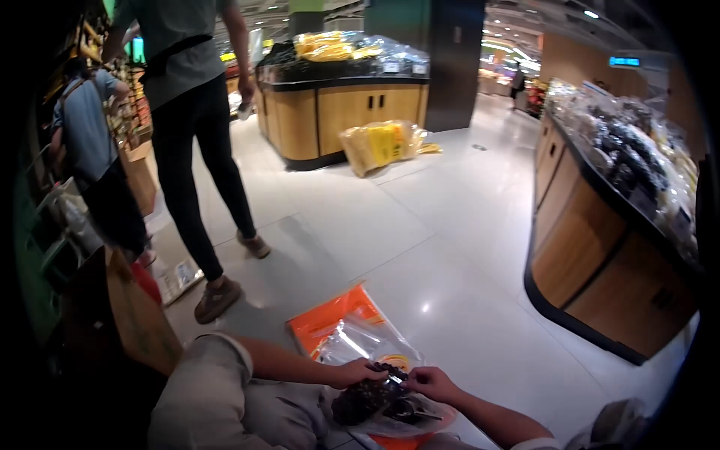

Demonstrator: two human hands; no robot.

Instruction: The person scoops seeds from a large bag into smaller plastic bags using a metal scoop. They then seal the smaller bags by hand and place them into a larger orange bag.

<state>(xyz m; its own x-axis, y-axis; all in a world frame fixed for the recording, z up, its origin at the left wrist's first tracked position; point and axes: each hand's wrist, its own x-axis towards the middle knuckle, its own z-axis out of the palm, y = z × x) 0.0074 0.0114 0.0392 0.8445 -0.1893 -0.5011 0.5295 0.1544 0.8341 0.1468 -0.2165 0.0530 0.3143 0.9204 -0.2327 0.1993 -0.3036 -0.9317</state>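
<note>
A bunch of dark grapes (358, 401) is held low in front of me, over a clear plastic bag (352, 337). My left hand (358, 373) is closed on the upper part of the bunch. On the other side, my right hand (433, 385) pinches at the bunch's edge, and what sits between its fingertips is too small to make out. Dark, shiny rounded shapes lie in the bag below my right hand. Beneath the bag, an orange-and-white plastic package (330, 319) lies on the floor.
Produce stands with wooden sides rise at the right (600, 247) and far centre (360, 116). A yellow-printed bag (379, 146) leans by the far one. A person in dark trousers (199, 165) stands at left, another person (94, 142) beyond. A cardboard box (139, 315) is beside me.
</note>
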